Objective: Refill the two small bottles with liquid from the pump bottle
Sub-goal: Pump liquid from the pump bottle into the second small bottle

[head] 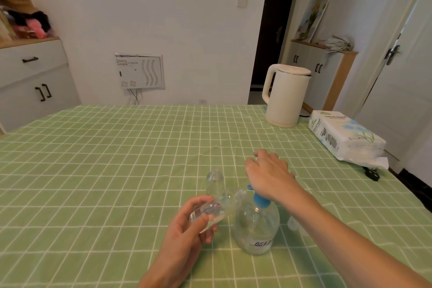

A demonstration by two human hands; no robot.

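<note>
Pump bottle [256,227], lower centre of frame, on green checked cloth [117,170]: our R hand [268,175] rests on its blue pump head [260,200], fingers loosely spread. Our L hand [187,224] grips the tilted small bottle [224,203], neck twd the nozzle; 2nd small bottle [214,181] stands upright just behind.

1 green checked tablecloth [117,159] is covering the table. 2 small clear bottles are showing on it: the standing small bottle [215,179] and the tilted small bottle [218,206]. 1 pump bottle [257,227] is standing beside them, carrying 1 blue pump head [260,201]. 2 hands are showing, the left hand [187,231] and the right hand [268,175]. 1 cream kettle [286,98] and 1 tissue pack [346,134] are sitting at the far right. 2 small pale pieces [293,223] are lying right of the pump bottle, too blurred to identify. 1 black plug [373,174] is lying by the tissue pack.
</note>
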